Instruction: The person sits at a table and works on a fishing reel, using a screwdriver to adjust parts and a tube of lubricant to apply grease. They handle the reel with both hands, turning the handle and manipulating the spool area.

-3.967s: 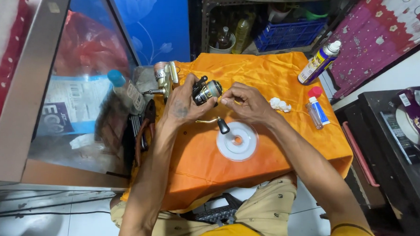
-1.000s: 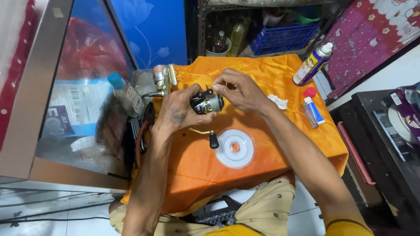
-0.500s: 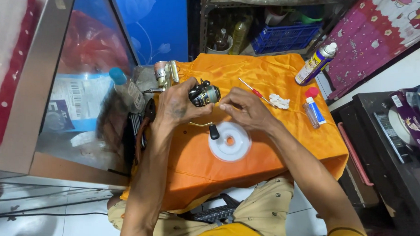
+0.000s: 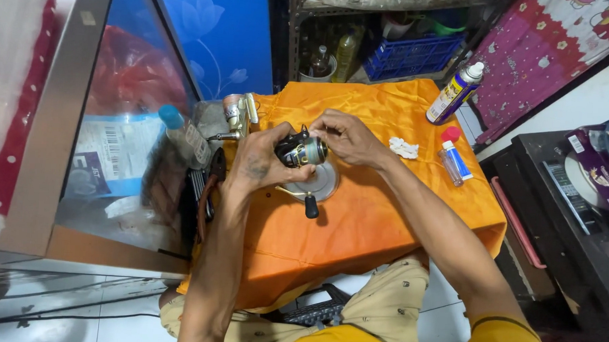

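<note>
Now the left hand [image 4: 261,164] grips a black fishing reel [image 4: 301,151] tight, and the right hand's [image 4: 346,137] fingertips pinch its top, above the orange cloth [image 4: 377,214].

Person seen from above, both arms bare to the upper arm. Left hand [image 4: 261,164] has a dark tattoo mark on its back. Right hand [image 4: 346,137] unmarked, no rings or watch visible. Yellow-orange short sleeve with a dark band at the hem on the right arm. Beige shorts with small dark print.
</note>
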